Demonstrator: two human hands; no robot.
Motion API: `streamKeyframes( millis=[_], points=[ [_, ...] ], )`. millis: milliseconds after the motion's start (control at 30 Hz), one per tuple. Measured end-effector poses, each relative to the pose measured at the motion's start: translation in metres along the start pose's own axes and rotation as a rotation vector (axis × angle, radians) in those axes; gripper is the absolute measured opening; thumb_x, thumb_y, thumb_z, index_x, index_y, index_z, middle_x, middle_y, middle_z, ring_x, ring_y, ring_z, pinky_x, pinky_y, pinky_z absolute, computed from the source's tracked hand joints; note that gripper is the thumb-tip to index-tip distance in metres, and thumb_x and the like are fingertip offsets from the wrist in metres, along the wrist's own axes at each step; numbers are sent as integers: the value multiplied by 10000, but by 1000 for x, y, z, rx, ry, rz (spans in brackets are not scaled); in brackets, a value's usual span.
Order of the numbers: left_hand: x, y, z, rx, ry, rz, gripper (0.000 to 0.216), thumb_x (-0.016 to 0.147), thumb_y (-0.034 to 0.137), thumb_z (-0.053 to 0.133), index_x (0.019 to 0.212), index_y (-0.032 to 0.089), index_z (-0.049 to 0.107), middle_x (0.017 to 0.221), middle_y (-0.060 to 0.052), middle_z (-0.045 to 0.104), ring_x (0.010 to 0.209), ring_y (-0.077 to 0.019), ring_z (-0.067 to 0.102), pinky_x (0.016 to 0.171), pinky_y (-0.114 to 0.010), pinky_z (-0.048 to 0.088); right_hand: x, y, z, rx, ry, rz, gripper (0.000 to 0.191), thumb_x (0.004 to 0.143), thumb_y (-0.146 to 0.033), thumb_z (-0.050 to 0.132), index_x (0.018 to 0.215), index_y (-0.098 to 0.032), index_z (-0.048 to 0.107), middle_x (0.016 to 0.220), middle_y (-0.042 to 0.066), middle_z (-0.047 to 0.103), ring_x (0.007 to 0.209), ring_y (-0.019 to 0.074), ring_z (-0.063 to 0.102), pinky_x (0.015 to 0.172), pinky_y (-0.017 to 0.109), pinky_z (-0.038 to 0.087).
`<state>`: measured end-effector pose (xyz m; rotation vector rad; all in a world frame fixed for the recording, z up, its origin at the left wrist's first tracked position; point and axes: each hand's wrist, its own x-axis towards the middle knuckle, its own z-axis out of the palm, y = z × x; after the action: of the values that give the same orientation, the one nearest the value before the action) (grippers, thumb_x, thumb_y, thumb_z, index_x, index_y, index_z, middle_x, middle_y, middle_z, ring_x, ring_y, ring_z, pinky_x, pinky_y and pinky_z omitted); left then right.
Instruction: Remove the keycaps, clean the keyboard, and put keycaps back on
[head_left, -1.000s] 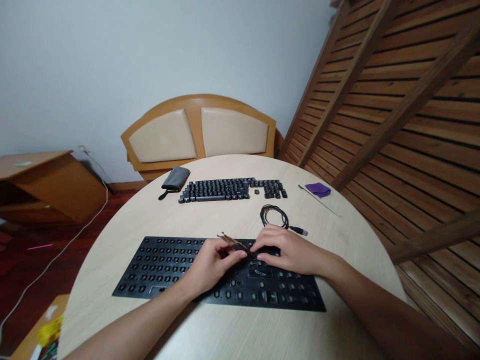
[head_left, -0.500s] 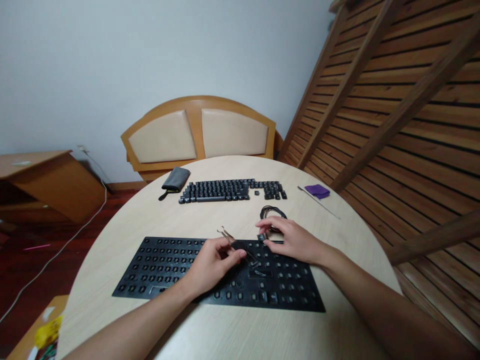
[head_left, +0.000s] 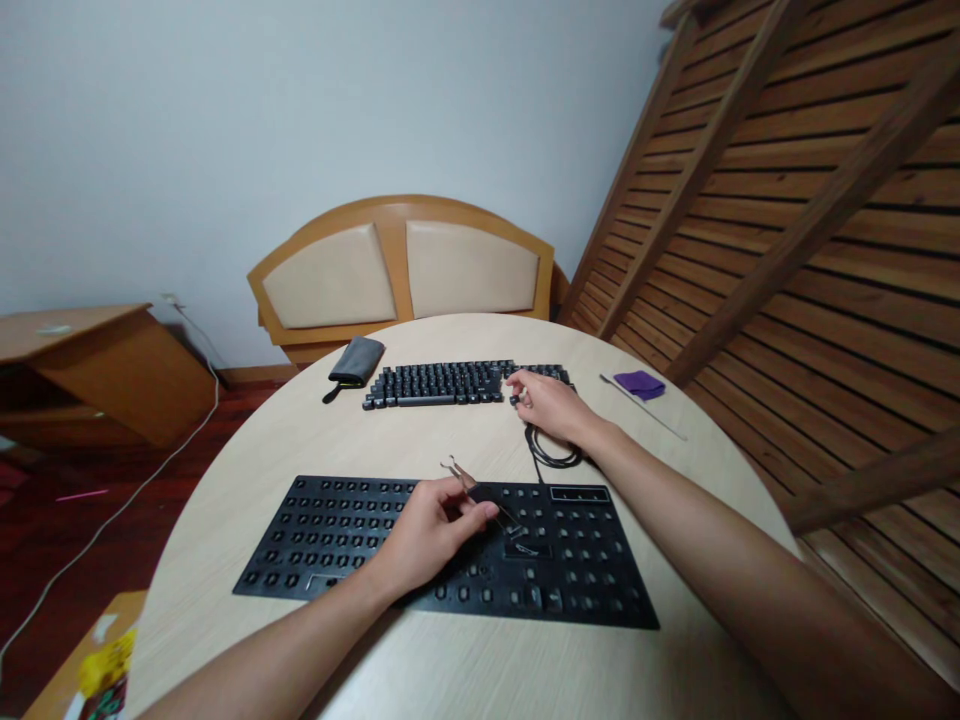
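My left hand (head_left: 435, 525) is closed around a wire keycap puller (head_left: 459, 473). Two thin hooked ends stick up past the fingers, and more wire reaches down on the other side over the black keyboard base (head_left: 337, 525). Most of the base shows bare switches, with a few keycaps (head_left: 541, 598) near its front edge. Farther back, my right hand (head_left: 553, 403) bends its fingers round a small black keycap (head_left: 514, 400), at the gap between the large keycap group (head_left: 442, 382) and the smaller right-hand group. The hand partly covers that smaller group.
A coiled black cable (head_left: 555, 455) lies below my right wrist. At the back left is a grey pouch (head_left: 358, 360); at the right, a purple cloth (head_left: 639, 384) and a thin rod (head_left: 645, 408). A padded chair back (head_left: 401, 265) stands behind the round table (head_left: 247, 450).
My right hand has moved away from the keyboard base, with a keycap, to the laid-out keycaps farther back. My left hand stays over the base with the puller.
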<state>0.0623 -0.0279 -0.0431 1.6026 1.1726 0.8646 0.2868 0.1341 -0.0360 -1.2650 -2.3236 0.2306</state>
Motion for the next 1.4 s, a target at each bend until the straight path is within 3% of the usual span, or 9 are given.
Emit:
streamKeyframes(
  millis=[400,733,1167,1300,1400],
  points=[
    [0,2,1,-17,0,-18,313,847,445,675,729,160,615,644,-20,641,595,-135,548,572,-268,397,8,8,14,-108,0,84,408,823,-43,577,1183,-222,647,1130,43,740,1066,230,662,846,304,488],
    [0,1,0,-15,-6,-25,314,846,448,676,740,158,617,650,-24,642,599,-137,551,582,-276,400,8,10,16,-105,18,37,459,829,-72,597,1273,-191,591,1104,64,728,1048,252,616,836,329,480],
    [0,2,1,-17,8,-31,308,834,447,682,738,164,608,640,-16,633,597,-139,559,576,-272,403,9,6,20,-76,26,18,409,855,-60,598,1239,-200,605,1091,62,729,1057,248,612,846,345,486],
    [0,3,0,-8,-2,-28,307,841,442,675,747,155,628,650,-23,638,607,-143,560,585,-278,406,9,9,12,-81,51,-7,417,838,-85,629,1238,-200,616,1145,66,721,1088,254,600,900,361,486],
    [0,3,-1,6,1,-25,314,845,444,673,735,152,630,652,-27,632,607,-144,554,583,-284,398,7,18,-7,-101,119,-3,319,854,-112,608,1156,-197,666,1168,85,707,1136,270,572,981,393,458]
  ],
)
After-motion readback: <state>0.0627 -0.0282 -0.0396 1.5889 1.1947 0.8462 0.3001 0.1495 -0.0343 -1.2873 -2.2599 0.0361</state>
